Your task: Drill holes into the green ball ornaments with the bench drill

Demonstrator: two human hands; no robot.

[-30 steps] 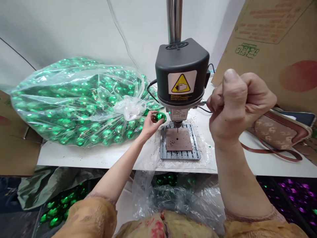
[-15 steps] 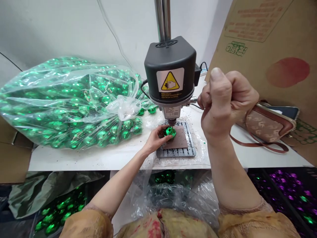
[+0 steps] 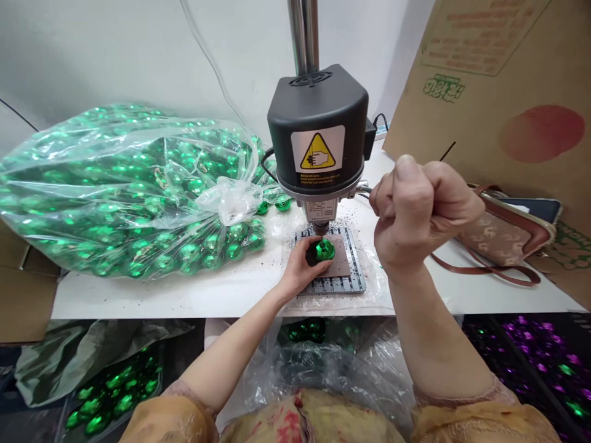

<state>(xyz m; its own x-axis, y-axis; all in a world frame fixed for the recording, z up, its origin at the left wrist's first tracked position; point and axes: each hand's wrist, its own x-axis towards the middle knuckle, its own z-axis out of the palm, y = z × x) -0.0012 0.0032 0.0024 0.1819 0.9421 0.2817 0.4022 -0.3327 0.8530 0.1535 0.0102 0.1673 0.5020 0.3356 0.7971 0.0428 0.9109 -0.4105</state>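
Between the thumb and fingers of my left hand (image 3: 302,264) is a shiny green faceted ball (image 3: 325,249) with a dark hole in its top. It is at the brown pad (image 3: 342,261) on the slotted metal base (image 3: 356,280), just in front of the chuck (image 3: 320,227) of a black bench drill press (image 3: 318,123). My right hand (image 3: 418,209) is closed in a fist around the drill press's feed lever (image 3: 364,189), most of which the fingers hide.
A big clear bag (image 3: 115,197) of green balls lies on the white table (image 3: 184,298) at left. A patterned purse (image 3: 503,227) and cardboard box (image 3: 489,111) stand at right. Below the table are bins of green balls (image 3: 115,391) and purple balls (image 3: 535,351). Dark shavings litter the base.
My left hand has shifted slightly right and toward me with the green ball, whose top hole now shows. My right hand has dropped a little, still gripping the lever.
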